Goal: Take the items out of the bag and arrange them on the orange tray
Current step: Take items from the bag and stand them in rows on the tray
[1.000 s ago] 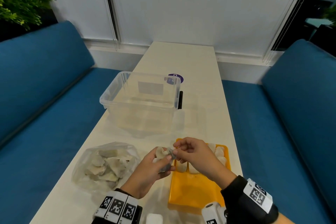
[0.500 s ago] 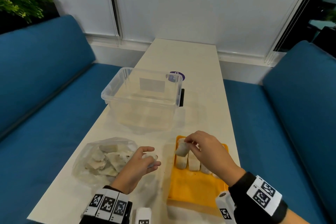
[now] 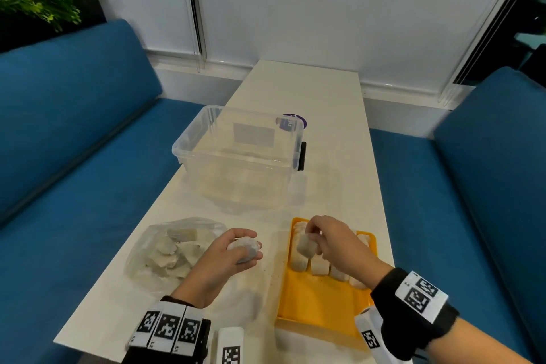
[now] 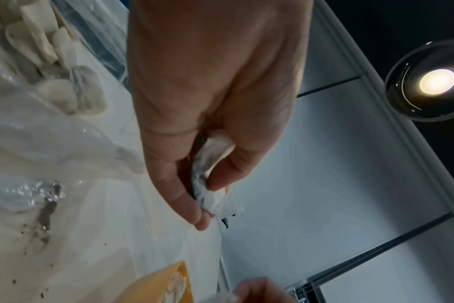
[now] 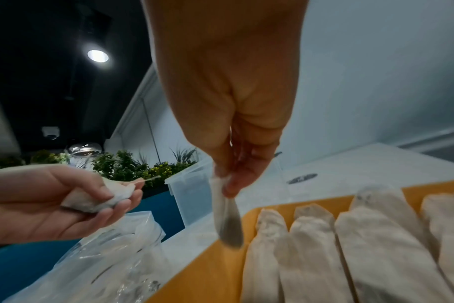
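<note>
The right hand [image 3: 334, 242] pinches a pale packet [image 3: 305, 247] over the orange tray's [image 3: 322, 304] far-left corner, above the packets laid there in a row [image 5: 350, 246]. The left hand [image 3: 224, 260] cups another packet [image 3: 243, 248] (fingers curled round it) between tray and plastic bag [image 3: 165, 248]. White table [image 3: 325, 127], blue benches [image 3: 74, 142].

Left hand [image 3: 229, 255] palm up, fingers curled, holding a pale sachet [image 3: 245, 248]. Right hand [image 3: 331, 241] lowered, thumb and fingertips pinching another sachet [image 3: 305, 246] by its top.
</note>
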`<state>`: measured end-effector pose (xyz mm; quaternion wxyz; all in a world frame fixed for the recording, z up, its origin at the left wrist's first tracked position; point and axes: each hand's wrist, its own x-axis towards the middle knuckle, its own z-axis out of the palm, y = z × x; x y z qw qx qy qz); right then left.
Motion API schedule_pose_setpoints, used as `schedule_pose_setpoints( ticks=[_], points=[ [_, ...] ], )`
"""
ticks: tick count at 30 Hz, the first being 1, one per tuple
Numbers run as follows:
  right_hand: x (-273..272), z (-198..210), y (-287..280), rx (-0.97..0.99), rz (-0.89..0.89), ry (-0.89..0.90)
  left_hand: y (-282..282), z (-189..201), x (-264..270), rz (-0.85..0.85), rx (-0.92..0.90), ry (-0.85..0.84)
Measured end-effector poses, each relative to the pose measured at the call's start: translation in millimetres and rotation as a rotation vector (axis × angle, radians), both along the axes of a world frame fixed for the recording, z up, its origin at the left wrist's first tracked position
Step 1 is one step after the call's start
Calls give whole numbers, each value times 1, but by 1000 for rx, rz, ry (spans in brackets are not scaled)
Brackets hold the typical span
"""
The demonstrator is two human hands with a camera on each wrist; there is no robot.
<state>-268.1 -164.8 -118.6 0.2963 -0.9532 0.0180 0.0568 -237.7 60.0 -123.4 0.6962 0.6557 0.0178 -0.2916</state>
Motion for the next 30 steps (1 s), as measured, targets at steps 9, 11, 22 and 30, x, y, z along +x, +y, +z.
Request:
schedule_pose_setpoints(
  ticks=[9,11,22,30],
  points=[
    [20,-39,3,-56,100,265,7,-5,-3,60,-45,47],
    [24,-42,4,-95,92,260,6,-6,-4,54,-50,54],
    [24,-28,1,-127,29,186,4,-5,-6,39,-154,106],
    [2,22,38,511,-44,205,-10,-3,-7,71,-251,119]
  ],
)
